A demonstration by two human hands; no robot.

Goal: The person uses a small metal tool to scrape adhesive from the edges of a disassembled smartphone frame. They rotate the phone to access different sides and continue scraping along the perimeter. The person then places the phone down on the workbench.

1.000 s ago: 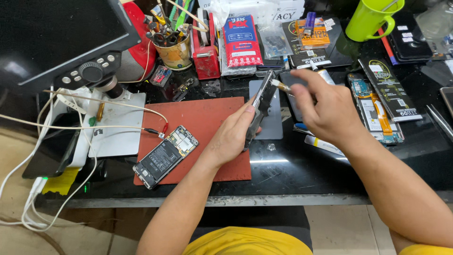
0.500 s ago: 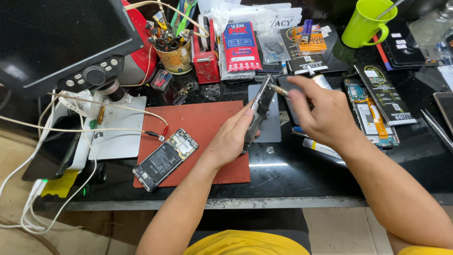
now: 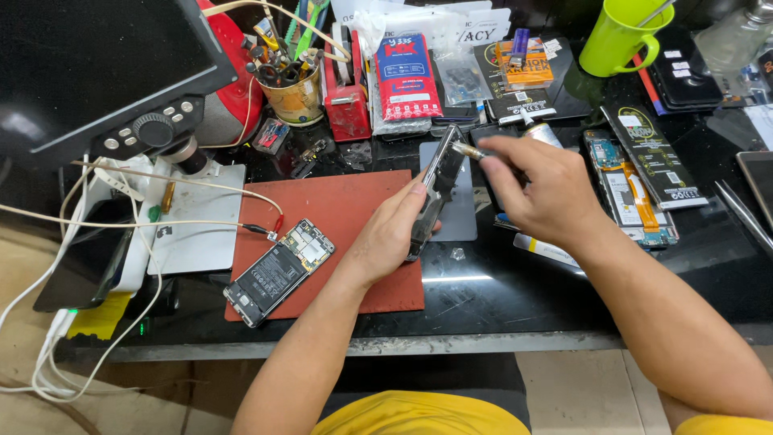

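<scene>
My left hand (image 3: 392,235) grips a dark phone panel (image 3: 436,184) and holds it on edge above the black bench, just right of the red work mat (image 3: 338,201). In my right hand (image 3: 541,191) is a small brush-like tool (image 3: 467,151) whose tip touches the upper end of the panel. An opened phone (image 3: 279,271) with its battery and circuit board showing lies on the mat's left part, connected to thin red and black wires (image 3: 262,229).
A microscope with a screen (image 3: 105,72) stands at the back left on a white base (image 3: 193,221). A tin of tools (image 3: 294,89), red and blue packages (image 3: 407,76), a green mug (image 3: 620,36) and another opened phone (image 3: 632,189) crowd the back and right.
My hands and the panel have barely shifted. The tool tip has stayed at the panel's upper end, moving slightly along it.
</scene>
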